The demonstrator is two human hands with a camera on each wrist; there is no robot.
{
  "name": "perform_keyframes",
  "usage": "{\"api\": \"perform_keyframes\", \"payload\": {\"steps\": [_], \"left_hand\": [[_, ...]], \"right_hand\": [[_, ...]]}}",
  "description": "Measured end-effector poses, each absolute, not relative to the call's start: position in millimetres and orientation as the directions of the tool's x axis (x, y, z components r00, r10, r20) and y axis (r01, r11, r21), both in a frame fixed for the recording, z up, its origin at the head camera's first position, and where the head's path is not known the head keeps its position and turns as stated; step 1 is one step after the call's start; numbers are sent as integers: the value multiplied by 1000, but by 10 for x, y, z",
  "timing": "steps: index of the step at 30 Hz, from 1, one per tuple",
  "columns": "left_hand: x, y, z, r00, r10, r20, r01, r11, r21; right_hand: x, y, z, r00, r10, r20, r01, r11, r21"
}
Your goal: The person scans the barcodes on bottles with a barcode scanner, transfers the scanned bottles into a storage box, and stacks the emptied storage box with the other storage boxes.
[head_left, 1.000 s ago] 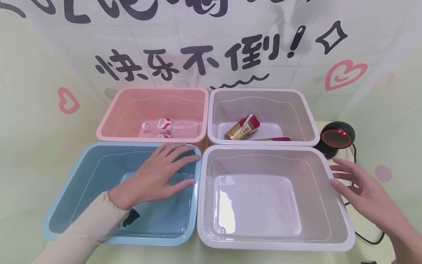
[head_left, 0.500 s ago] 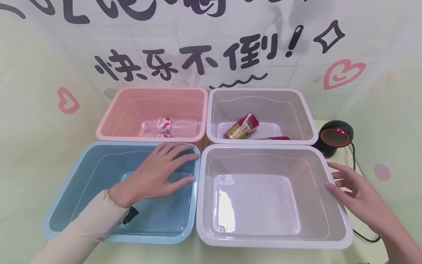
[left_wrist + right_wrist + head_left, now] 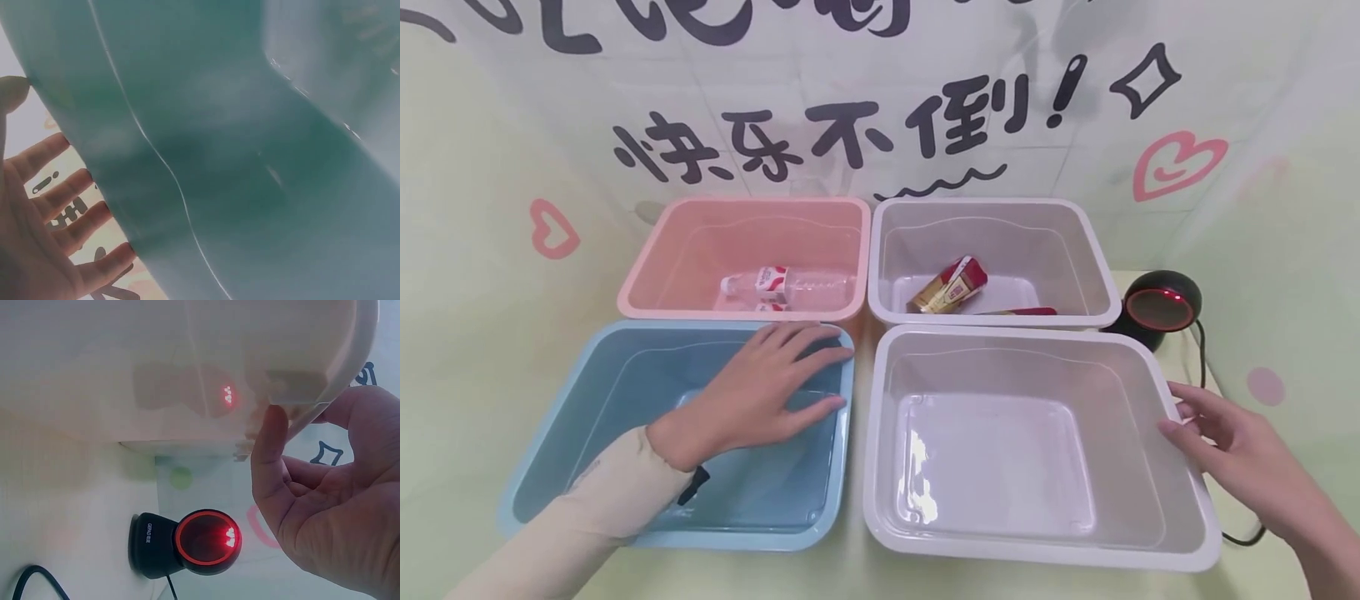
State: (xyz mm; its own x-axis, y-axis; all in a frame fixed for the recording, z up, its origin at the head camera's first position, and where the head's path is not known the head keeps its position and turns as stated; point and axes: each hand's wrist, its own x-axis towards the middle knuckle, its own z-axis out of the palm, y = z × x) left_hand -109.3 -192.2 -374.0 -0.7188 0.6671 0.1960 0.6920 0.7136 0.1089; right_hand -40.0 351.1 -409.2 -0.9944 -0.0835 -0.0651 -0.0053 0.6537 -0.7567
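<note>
My right hand (image 3: 1232, 450) pinches the right rim of the front pale grey plastic tub (image 3: 1112, 450), with the thumb on the inner side. This tub sits slightly turned, with a narrow gap between it and the blue tub (image 3: 722, 540). Over the blue tub stretches my left hand (image 3: 752, 400), palm down and fingers spread, its fingertips at the rim. The left wrist view shows those spread fingers (image 3: 81, 225) lying along the blue edge, not curled round anything. Inside the front grey tub, only its bare, shiny floor shows.
Behind stand a pink tub (image 3: 737, 237) with a clear plastic bottle (image 3: 812, 287) and another grey tub (image 3: 985, 242) with a gold and red package (image 3: 951, 287). A black scanner (image 3: 1161, 304) with a red-lit ring and a cable (image 3: 1202, 358) stands at right.
The front grey tub has shifted right and turned slightly, opening a gap beside the blue tub. My right hand has moved with its rim. My left hand stays nearly where it was.
</note>
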Motion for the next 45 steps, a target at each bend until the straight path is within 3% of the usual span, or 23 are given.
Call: {"api": "perform_keyframes", "payload": {"steps": [12,21,33,39,45], "left_hand": [[-1067,-1860,-3574,-764,636,108,644,742,188],[-992,-1681,-3435,-789,606,104,600,723,343],[-853,-1368,-3241,-814,571,-110,376,661,650],[-810,-1209,-3204,-811,553,-192,176,543,821],[-767,-1072,-3233,-792,527,-307,18,523,852]], "right_hand": [[-421,3648,-4123,-987,-134,-83,-8,568,-823],[-389,3695,-4086,-987,-128,-100,5,592,-806],[-315,3860,-4114,-987,-112,-114,24,600,-800],[-299,3924,-4117,-985,-104,-139,48,608,-793],[-291,3957,-4092,-977,-92,-191,96,612,-785]]}}
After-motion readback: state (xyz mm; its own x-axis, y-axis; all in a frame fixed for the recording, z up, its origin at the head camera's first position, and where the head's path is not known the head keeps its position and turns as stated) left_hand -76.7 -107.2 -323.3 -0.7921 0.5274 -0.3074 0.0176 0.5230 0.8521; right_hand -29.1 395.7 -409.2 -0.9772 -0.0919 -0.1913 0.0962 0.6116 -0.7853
